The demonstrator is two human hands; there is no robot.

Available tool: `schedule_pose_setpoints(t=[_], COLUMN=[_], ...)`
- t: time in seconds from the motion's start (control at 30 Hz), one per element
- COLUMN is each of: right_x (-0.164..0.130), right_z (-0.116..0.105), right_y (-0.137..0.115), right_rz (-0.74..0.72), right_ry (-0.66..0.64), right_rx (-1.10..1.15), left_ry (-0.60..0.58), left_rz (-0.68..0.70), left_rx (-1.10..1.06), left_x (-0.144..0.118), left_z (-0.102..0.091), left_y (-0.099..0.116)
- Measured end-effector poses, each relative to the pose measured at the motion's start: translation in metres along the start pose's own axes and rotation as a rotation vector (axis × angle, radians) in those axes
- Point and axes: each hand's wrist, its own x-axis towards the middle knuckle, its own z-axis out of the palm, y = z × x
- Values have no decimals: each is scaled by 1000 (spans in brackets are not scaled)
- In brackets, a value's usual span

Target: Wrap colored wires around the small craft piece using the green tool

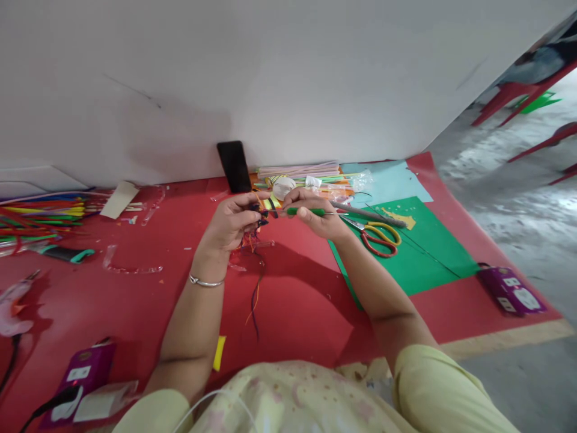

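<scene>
Near the centre of the frame, your left hand [231, 224] is pinched on a small knotted bundle of dark purple and orange thread [261, 216], its loose strands hanging toward the lower middle over the red-covered bench [297, 300]. Just to the right, your right hand [325, 224] is closed around a thin metal tool with a green handle [294, 211], its shaft pointing at the bundle; you cannot tell whether the tip touches. Right of centre, red-and-yellow-handled metal scissors [366, 228] lie on a flat green sheet [428, 240].
</scene>
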Motion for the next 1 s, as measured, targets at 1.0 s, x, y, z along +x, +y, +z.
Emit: schedule_pose_setpoints(t=[1.0], right_x=[-1], right_z=[13], right_y=[0], right_rz=[60], right_ry=[169], right_rx=[3], left_ry=[177], left_rz=[207], left_rx=[-12], left_x=[6], left_z=[15], left_y=[-6])
